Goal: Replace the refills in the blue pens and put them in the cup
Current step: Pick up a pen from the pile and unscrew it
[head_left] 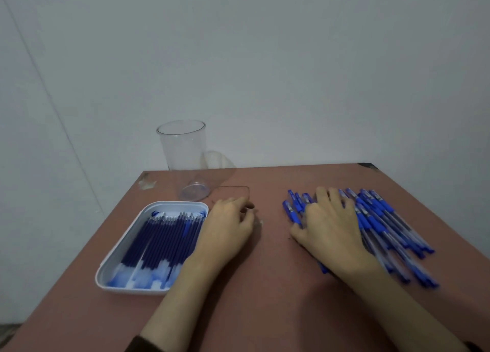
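Observation:
A pile of several blue pens lies on the right of the brown table. My right hand lies flat on the left part of the pile, fingers spread over the pens. A white tray at the left holds several dark blue refills. My left hand rests on the table just right of the tray, fingers loosely curled, holding nothing. A clear plastic cup stands upright and empty at the table's back left, behind the tray.
The table's back edge meets a pale wall. Its left edge runs close along the tray. A thin brown loop lies on the table between the cup and my left hand. A chipped spot marks the back left corner.

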The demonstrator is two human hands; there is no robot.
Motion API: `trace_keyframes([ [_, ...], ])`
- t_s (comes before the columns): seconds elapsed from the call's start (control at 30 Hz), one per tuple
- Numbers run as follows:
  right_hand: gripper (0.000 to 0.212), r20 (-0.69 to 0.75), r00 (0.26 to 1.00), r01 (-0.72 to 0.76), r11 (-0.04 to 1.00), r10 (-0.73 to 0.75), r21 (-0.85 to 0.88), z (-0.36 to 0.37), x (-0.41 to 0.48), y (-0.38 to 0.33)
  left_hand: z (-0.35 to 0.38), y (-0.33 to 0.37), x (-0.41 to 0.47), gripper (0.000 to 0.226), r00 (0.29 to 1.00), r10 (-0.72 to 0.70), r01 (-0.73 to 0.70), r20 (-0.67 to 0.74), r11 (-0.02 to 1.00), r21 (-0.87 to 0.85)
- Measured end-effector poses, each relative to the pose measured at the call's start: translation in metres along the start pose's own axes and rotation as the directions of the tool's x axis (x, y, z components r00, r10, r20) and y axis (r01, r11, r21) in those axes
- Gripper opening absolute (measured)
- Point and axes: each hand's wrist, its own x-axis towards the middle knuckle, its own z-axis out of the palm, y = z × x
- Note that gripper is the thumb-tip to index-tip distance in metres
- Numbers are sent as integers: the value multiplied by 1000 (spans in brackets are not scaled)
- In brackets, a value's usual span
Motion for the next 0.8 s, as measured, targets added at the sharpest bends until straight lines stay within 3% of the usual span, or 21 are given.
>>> trace_keyframes([
  [0.1, 25, -38, 999, 10, 987, -4, 158, 1, 0, 5, 0, 0, 2, 24, 999, -29, 28, -25, 999, -37],
  [0.17, 23, -68, 998, 28, 912, 0, 410, -2, 2, 6, -4, 10, 1, 25, 994, -92, 77, -51, 966, -247],
  [0.2, 24, -73, 997, 48, 856, -12, 515, -3, 2, 6, -7, 16, 1, 26, 989, -146, 127, -7, 883, -453],
  [0.23, 25, -80, 996, 77, 819, -39, 568, -4, 2, 6, -10, 23, 0, 26, 980, -180, 187, 78, 731, -656],
  [0.27, 25, -91, 994, 107, 805, -66, 584, -5, 2, 6, -12, 27, -1, 25, 970, -190, 234, 151, 573, -786],
  [0.3, 25, -102, 991, 129, 796, -85, 591, -7, 2, 7, -13, 28, 0, 23, 970, -173, 238, 173, 495, -835],
  [0.53, 12, -130, 983, 182, 635, -129, 750, -20, -1, 14, -22, 28, -1, 25, 983, -151, 156, 105, 380, -912],
  [0.73, 3, -95, 971, 217, 638, -220, 739, -21, 0, 21, -21, 25, 0, 7, 974, -216, 159, 75, 407, -900],
  [0.8, 15, -130, 964, 258, 688, -234, 678, -17, 2, 23, -22, 24, 0, 8, 976, -202, 163, 84, 415, -895],
])
